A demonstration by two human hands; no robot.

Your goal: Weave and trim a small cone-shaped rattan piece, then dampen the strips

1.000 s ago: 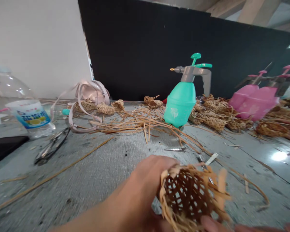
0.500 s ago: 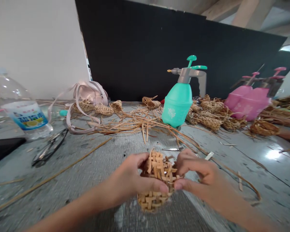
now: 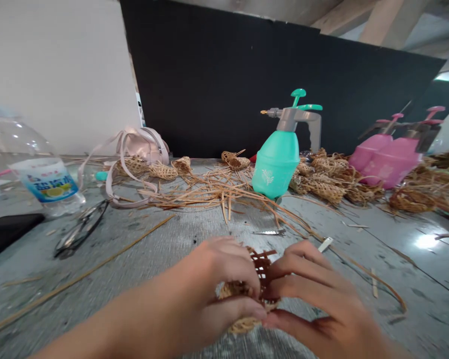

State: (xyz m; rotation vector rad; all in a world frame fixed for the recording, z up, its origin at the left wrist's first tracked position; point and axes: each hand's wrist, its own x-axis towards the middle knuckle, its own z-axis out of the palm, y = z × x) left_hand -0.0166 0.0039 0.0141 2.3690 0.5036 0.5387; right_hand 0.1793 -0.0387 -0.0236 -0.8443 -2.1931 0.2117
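Note:
A small woven basket [image 3: 262, 262] of tan and brown strips is held between my hands above the grey table. My left hand [image 3: 224, 279] curls over its left side, thumb in front and fingers over the rim. On the right, my right hand [image 3: 307, 286] pinches the front edge, its thumb close to the left thumb and its fingers against the far wall. Much of the weave is hidden behind the fingers. Just beyond the basket lie a thin metal blade [image 3: 269, 232] and a small pale strip [image 3: 325, 244].
Loose strips [image 3: 217, 192] spread across the table's back. A green spray bottle [image 3: 277, 162] stands there, with woven pieces [image 3: 329, 182] and pink spray bottles [image 3: 385, 154] rightward. Leftward are a plastic bottle [image 3: 48, 182], a black phone [image 3: 11, 232], glasses [image 3: 82, 229] and a pink bag [image 3: 142, 144].
The basket has turned and tilted, so its opening and inner far wall now show. My left fingers have moved over the rim, and my right fingers have spread along the right side.

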